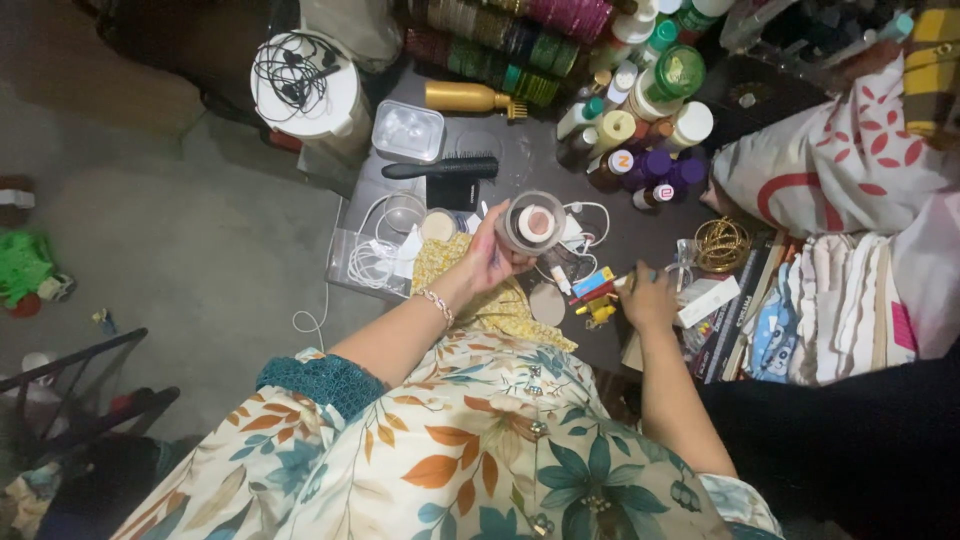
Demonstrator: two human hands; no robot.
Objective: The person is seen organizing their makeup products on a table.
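Observation:
My left hand holds up a small round clear jar with pinkish cream inside, above the dark tabletop. A beaded bracelet sits on that wrist. My right hand rests lower on the table's front right, fingers closed around a thin stick-like item whose shape I cannot make out. Small red, yellow and blue items lie between the two hands. A yellow patterned cloth lies under my left hand.
A black hairbrush, a clear plastic box, a gold bottle and white cables lie on the left. Several bottles and jars crowd the back right. Gold bangles, folded cloths and a white container surround the table.

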